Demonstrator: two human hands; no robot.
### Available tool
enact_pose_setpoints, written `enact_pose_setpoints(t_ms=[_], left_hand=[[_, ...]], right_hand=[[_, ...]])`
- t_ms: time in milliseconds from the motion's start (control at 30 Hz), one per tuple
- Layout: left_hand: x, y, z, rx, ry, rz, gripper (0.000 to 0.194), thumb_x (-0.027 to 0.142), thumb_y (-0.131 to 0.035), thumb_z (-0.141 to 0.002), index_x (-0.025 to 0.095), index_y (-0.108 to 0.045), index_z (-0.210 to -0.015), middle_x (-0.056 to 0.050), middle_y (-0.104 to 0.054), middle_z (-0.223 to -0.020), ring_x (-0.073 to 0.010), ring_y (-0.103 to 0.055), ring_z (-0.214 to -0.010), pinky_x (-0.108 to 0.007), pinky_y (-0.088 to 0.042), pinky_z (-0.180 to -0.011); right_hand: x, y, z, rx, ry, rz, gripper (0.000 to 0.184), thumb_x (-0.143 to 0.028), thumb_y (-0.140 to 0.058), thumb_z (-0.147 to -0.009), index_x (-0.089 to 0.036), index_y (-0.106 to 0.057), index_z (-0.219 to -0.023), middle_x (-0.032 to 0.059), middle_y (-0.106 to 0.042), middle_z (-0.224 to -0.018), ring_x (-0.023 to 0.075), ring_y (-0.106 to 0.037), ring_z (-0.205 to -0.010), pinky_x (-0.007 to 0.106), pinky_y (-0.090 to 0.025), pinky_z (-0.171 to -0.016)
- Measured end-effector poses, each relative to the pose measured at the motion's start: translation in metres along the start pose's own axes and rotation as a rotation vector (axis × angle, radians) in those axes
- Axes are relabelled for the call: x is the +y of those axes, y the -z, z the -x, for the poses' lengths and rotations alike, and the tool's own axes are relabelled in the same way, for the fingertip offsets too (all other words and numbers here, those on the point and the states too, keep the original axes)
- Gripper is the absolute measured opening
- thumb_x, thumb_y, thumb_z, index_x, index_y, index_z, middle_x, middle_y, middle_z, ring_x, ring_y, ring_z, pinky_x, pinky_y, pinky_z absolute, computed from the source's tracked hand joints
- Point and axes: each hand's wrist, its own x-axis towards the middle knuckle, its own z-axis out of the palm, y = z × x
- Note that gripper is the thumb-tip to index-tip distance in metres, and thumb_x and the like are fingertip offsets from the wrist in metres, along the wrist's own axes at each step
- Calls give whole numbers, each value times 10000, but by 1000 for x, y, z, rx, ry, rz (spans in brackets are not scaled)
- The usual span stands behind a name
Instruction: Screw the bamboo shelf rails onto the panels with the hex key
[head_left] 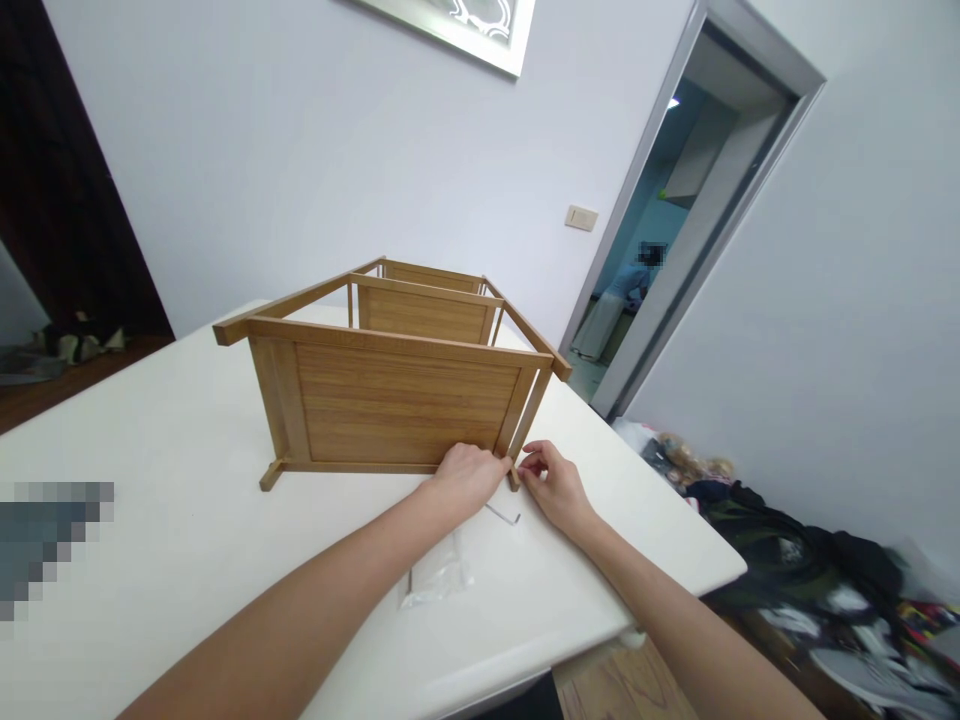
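The rack (401,400) lies on its side on the white table (187,440), one end facing the person. The left hand (469,470) presses at its lower edge by the right foot (514,480), fingers partly hidden; I can't tell what they grip. The right hand (553,485) curls just beside that foot, thumb and fingertips close; anything small between them I can't make out. For neat work there, I'd brace the rack with the left and use the right lightly. Nearer lie a hex key (502,516) and a clear bag (442,575).
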Motion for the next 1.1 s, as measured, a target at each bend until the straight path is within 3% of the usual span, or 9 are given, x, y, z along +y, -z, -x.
enact_pose_setpoints(t_ms=[367,800,1100], left_hand=[[1,-6,-2,-32,13,-24,241,185,-410,-934,200,-601,-1080,-133,-736,-887,-247,-710,-815,-319,-494,-697],[8,-8,3,-98,12,-173,500,39,-369,-862,207,-437,-1329,-127,-749,-887,-243,-718,-805,-312,-500,-677],[9,-9,2,-122,45,-213,524,48,-335,-868,206,-419,-1360,-146,-744,-906,-259,-717,-819,-335,-510,-691]], right_hand=[[4,2,-1,-36,-61,-118,253,-186,-574,-756,-218,-507,-998,1,-718,-779,160,-676,-718,310,-527,-701],[10,0,-1,-25,-61,-207,251,-57,-584,-687,-193,-574,-898,-14,-695,-745,123,-626,-647,254,-509,-639],[6,0,-1,-35,-51,-165,186,-55,-575,-734,-190,-580,-861,-7,-705,-715,139,-638,-635,254,-478,-617]])
